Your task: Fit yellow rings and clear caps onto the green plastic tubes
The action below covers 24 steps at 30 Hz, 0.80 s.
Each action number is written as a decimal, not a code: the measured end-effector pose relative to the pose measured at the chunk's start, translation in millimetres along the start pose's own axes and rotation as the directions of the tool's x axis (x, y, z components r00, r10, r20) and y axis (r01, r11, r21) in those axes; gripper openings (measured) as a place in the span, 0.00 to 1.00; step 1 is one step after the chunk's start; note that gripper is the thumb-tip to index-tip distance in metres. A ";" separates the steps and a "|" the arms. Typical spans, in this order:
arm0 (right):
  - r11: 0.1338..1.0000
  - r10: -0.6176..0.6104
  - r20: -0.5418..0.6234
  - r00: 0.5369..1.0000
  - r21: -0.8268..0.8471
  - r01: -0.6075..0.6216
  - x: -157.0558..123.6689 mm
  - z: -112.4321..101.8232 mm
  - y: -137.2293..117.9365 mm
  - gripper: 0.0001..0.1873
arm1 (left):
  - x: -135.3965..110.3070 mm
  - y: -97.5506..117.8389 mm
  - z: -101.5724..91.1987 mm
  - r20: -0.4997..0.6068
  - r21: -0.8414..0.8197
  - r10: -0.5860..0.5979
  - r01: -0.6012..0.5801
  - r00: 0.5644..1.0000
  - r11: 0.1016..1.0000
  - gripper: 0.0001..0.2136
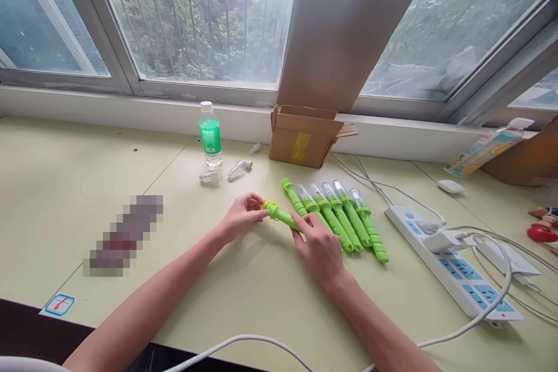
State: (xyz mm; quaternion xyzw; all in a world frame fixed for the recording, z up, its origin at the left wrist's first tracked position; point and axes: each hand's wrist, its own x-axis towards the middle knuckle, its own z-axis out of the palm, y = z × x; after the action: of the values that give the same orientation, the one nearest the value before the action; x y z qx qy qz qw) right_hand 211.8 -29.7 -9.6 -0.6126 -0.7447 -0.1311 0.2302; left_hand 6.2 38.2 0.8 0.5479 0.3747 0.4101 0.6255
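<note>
A green plastic stick [281,215] with a ridged top end is held between both hands above the table. My left hand [239,218] pinches a small yellow piece [265,204] at that end; its exact shape is partly hidden by the fingers. Farther down, the fingers of my right hand [320,247] close around the stick's lower part. Beyond the right hand lies a row of similar green sticks [344,221], several with clear caps. The leftmost stick [293,195] shows a bare ridged top. Loose clear plastic caps [239,170] lie farther back.
A water bottle [211,136] and an open cardboard box [303,139] stand near the window sill. At right are a power strip [453,267] with plugs and looping white cables [501,290]. A blurred-out patch [126,238] covers something at left. Another bottle [488,148] lies tilted far right.
</note>
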 end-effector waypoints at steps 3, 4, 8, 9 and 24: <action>1.000 -0.015 -0.015 1.000 -0.005 0.015 -0.4 -0.9 0.2 0.16 | 0.4 -0.7 0.7 -0.016 0.004 0.004 -0.004 1.000 1.000 0.17; 1.000 -0.021 -0.018 1.000 -0.008 0.021 -0.4 -1.2 0.1 0.17 | 0.5 -0.9 0.9 -0.019 0.002 0.004 -0.004 1.000 1.000 0.17; 0.999 -0.032 -0.023 0.999 -0.027 0.032 -0.1 -2.1 -0.4 0.17 | 0.5 -0.7 2.0 -0.013 -0.010 0.000 0.000 1.000 1.000 0.17; 0.999 -0.033 -0.021 0.999 -0.030 0.032 -0.1 -2.2 -0.6 0.17 | 0.4 -0.5 2.2 -0.010 -0.010 0.001 -0.001 1.000 1.000 0.17; 1.000 -0.003 -0.061 0.998 0.010 0.004 -2.0 1.4 1.8 0.17 | -2.1 3.0 5.5 -0.058 0.185 0.170 -0.157 0.984 0.970 0.15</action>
State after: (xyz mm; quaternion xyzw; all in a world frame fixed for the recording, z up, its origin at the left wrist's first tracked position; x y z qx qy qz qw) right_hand 213.6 -30.4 -12.0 -0.6059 -0.7390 -0.1461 0.2558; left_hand 10.2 34.4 4.5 0.6157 0.3864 0.4445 0.5234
